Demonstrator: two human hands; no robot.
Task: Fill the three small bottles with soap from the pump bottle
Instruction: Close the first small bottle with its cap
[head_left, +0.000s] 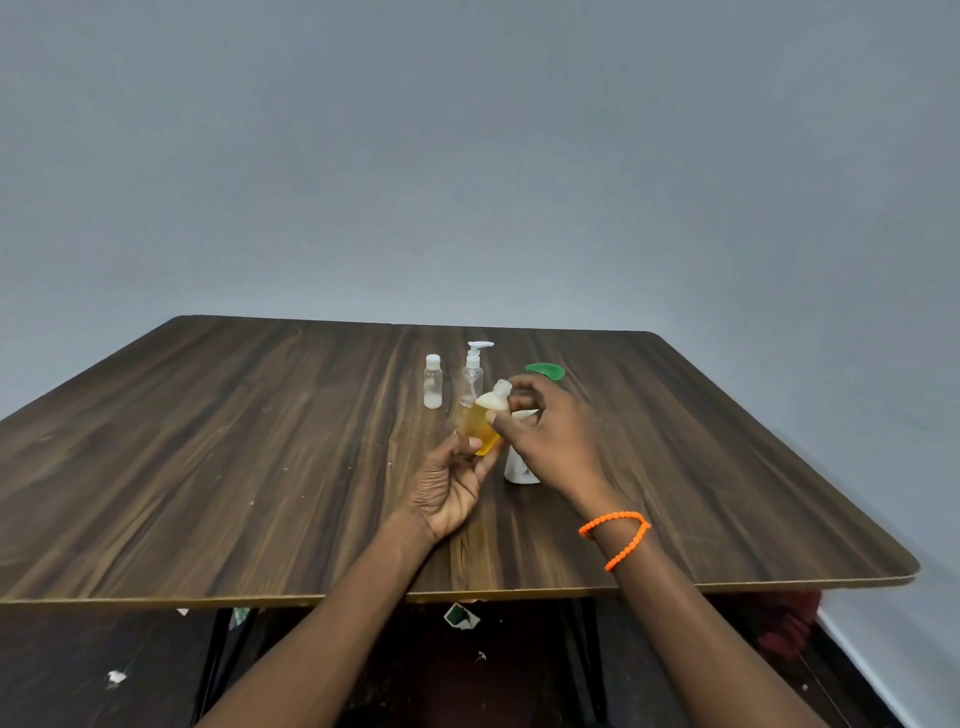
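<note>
My left hand (451, 486) holds a small clear bottle (483, 426) filled with amber soap, tilted above the table. My right hand (550, 431) pinches its white cap (502, 387) at the top. Behind them stand a small capped clear bottle (432, 381) with a little white liquid at its bottom and a clear bottle with a white pump head (474, 371). A white bottle (521, 467) stands under my right hand, mostly hidden. A green lid (545, 369) lies behind it.
The wooden table (208, 467) runs wide to left and right of the bottles. A grey wall stands behind it. Scraps of paper (460, 617) lie on the dark floor below the table's front edge.
</note>
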